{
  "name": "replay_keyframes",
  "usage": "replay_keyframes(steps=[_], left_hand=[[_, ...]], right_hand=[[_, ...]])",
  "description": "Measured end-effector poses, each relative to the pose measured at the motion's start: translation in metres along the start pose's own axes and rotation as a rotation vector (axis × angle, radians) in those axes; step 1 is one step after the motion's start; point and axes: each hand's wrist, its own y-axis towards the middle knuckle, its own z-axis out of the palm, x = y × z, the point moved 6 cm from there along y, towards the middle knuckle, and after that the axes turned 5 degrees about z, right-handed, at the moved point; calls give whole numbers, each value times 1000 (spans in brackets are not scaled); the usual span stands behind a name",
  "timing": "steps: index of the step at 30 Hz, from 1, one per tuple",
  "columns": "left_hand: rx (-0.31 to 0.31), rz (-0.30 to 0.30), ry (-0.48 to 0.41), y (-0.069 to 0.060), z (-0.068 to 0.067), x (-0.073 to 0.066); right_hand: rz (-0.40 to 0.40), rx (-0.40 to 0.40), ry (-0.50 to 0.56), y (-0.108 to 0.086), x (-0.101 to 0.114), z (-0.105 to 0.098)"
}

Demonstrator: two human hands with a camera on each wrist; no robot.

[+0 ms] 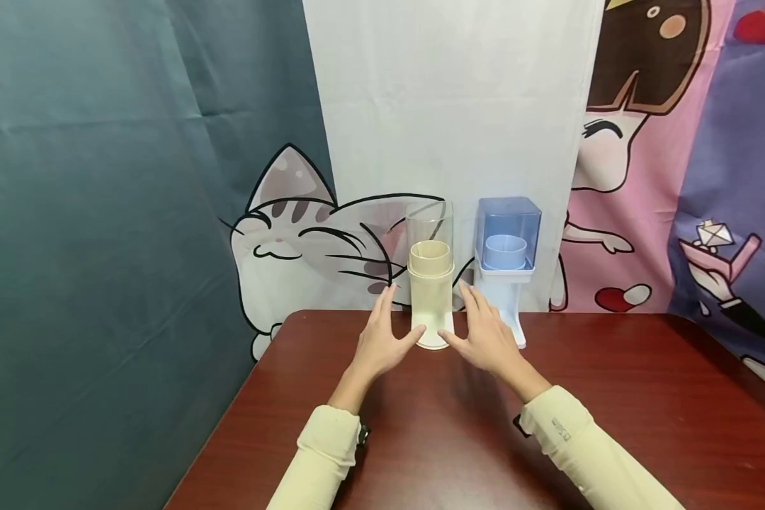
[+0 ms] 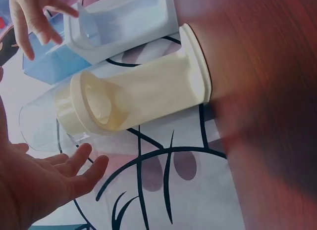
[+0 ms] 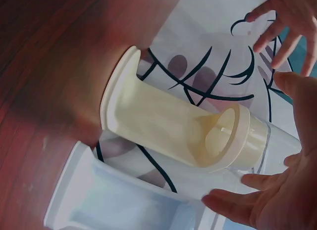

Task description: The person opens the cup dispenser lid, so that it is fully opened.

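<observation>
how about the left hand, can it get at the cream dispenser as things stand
Probably yes: the left hand is beside the cream dispenser with nothing visible between them, and the blue dispenser stands to the right.

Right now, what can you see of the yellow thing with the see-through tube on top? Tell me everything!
The pale yellow, plastic-looking dispenser stands upright at the back of the dark red tabletop. It has a rounded flat base, a curved upright body and a clear cylinder around a pale yellow inner cup. The left hand and right hand flank it, apparently not touching.
</observation>
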Motion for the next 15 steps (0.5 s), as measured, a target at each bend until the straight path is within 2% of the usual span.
replay_keyframes(steps=[4, 8, 12, 15], left_hand=[[-5, -71, -104, -1, -1, 7], [-22, -117, -227, -3, -3, 14], [-64, -120, -294, -2, -8, 19], [-64, -122, -313, -4, -10, 22]], right_hand=[[67, 22, 101, 6, 2, 3], [123, 20, 153, 14, 3, 7], [138, -40, 200, 26, 8, 6], [147, -86, 244, 35, 12, 5]])
